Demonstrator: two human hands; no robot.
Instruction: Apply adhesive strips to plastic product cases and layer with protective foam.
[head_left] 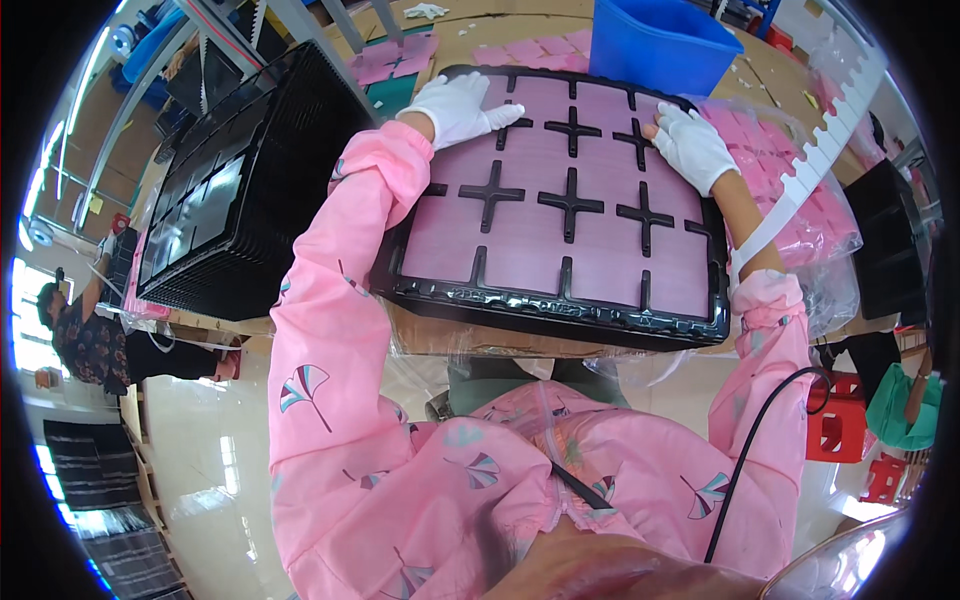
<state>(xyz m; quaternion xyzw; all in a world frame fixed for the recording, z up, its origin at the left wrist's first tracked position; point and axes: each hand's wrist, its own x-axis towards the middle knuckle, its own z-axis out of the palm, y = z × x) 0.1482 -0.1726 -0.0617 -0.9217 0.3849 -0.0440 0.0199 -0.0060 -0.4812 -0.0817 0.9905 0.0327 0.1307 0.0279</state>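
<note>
Black tray under both hands, near its far corners.

Centre: black tray, glossy moulded plastic; pink sheet, smooth, low sheen. White gloves: matt cloth. Pink sleeves: matt, creased fabric. Top right: blue bin, smooth plastic. Right: clear wrap, crinkled, shiny plastic. Lower left: floor, polished, reflective.

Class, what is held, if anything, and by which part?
Nothing appears gripped: the left hand rests on the black tray at its far left, the right hand at its far right.
</note>
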